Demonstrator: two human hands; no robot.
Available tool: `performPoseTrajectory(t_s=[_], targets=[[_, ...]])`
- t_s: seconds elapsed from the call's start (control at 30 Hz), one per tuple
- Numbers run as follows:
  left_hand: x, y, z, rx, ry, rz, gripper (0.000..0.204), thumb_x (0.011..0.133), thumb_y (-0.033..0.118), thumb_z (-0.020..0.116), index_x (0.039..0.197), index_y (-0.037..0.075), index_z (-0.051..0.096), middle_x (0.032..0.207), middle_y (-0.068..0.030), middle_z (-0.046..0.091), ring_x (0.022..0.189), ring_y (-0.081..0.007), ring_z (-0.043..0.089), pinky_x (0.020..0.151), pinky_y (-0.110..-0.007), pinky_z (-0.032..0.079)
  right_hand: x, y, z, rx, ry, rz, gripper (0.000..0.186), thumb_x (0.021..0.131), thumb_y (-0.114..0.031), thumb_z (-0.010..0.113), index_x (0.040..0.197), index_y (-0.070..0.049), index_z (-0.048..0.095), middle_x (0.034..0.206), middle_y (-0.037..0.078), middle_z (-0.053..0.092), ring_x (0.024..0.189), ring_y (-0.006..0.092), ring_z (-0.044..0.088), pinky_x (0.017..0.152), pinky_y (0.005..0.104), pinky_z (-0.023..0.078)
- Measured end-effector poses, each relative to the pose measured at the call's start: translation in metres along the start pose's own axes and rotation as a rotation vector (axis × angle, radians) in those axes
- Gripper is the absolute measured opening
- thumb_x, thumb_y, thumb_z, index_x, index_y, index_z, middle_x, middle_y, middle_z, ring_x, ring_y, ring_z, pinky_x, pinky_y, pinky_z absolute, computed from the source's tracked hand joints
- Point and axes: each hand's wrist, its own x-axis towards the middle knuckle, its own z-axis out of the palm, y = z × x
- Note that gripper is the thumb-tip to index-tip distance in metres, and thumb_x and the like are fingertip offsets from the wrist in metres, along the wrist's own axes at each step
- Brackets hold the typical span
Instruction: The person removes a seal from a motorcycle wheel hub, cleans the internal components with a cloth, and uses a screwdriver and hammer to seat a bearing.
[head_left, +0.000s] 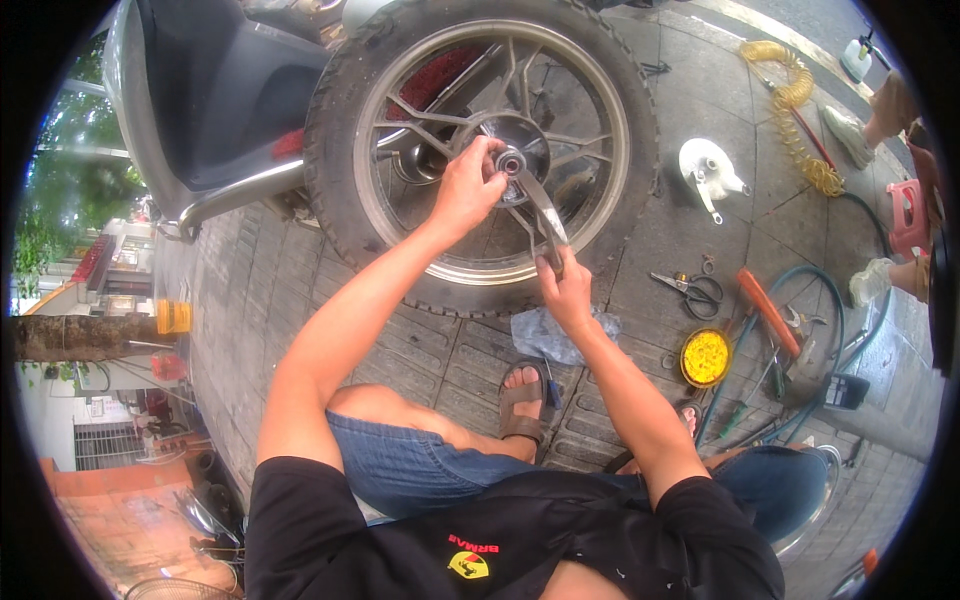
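Note:
A spoked wheel with a knobbly black tyre (345, 225) stands in front of me. At its hub, my left hand (468, 188) is closed, thumb and fingers pinching a small round metal ring that looks like a bearing (511, 163). My right hand (566, 290) grips the lower end of a long, flat, curved steel tool (541, 208); its exact kind is unclear. The tool's upper end meets the hub just under the ring. Whether the ring is seated in the hub or held in front of it, I cannot tell.
Right of the wheel lie a white drum-brake plate (708, 178), scissors (697, 292), a round tin of yellow grease (706, 357), an orange-handled tool (768, 312) and hoses (842, 290). A coiled yellow air hose (795, 95) and another person's shoes (848, 138) are beyond. A plastic bag (560, 335) lies below the tyre.

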Motion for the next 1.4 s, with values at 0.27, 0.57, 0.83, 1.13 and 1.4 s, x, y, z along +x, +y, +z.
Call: performPoseTrajectory(t_s=[0.27,0.57,0.83,1.13,1.4], targets=[[0.0,0.004,0.0,-0.02,-0.014,-0.035,0.037,0.079,0.006,0.066,0.115,0.004,0.059,0.077,-0.0089,0.06,0.071,-0.0216,0.062,0.07,-0.036,0.05,0.002,-0.007,-0.001,0.02,0.014,0.048,0.024,0.094,-0.025,0.066,0.099,-0.003,0.056,0.071,0.021,0.062,0.067,0.0423,0.063,0.06,0.0442,0.048],[-0.001,-0.002,-0.004,-0.071,-0.054,-0.038,0.038,0.08,0.006,0.068,0.117,0.005,0.06,0.079,-0.0078,0.062,0.075,-0.0191,0.063,0.073,-0.034,0.051,0.008,-0.01,-0.003,-0.004,-0.051,0.118,0.025,0.095,-0.025,0.065,0.097,-0.003,0.055,0.067,0.02,0.06,0.063,0.0407,0.061,0.058,0.0436,0.046],[0.0,-0.005,-0.005,-0.125,-0.058,-0.06,0.039,0.079,0.006,0.068,0.117,0.005,0.061,0.079,-0.0061,0.061,0.074,-0.0156,0.061,0.072,-0.032,0.05,0.016,-0.025,-0.005,0.011,-0.048,0.044,0.024,0.095,-0.024,0.065,0.095,-0.003,0.054,0.068,0.018,0.061,0.063,0.0391,0.062,0.058,0.0425,0.047],[0.001,-0.004,-0.002,-0.135,-0.035,-0.067,0.039,0.078,0.008,0.069,0.116,0.004,0.061,0.077,-0.0069,0.062,0.073,-0.0176,0.062,0.072,-0.034,0.051,0.025,-0.024,-0.005,-0.004,-0.044,0.038,0.024,0.095,-0.025,0.065,0.098,-0.003,0.057,0.07,0.019,0.063,0.065,0.0387,0.064,0.06,0.0418,0.048],[0.002,-0.006,-0.003,-0.125,-0.031,-0.039,0.039,0.079,0.007,0.069,0.116,0.005,0.061,0.078,-0.0061,0.061,0.074,-0.0169,0.062,0.072,-0.033,0.05,0.024,-0.024,-0.007,0.024,-0.033,0.02,0.024,0.095,-0.024,0.065,0.096,-0.002,0.057,0.069,0.019,0.061,0.063,0.0377,0.063,0.059,0.0423,0.047]])
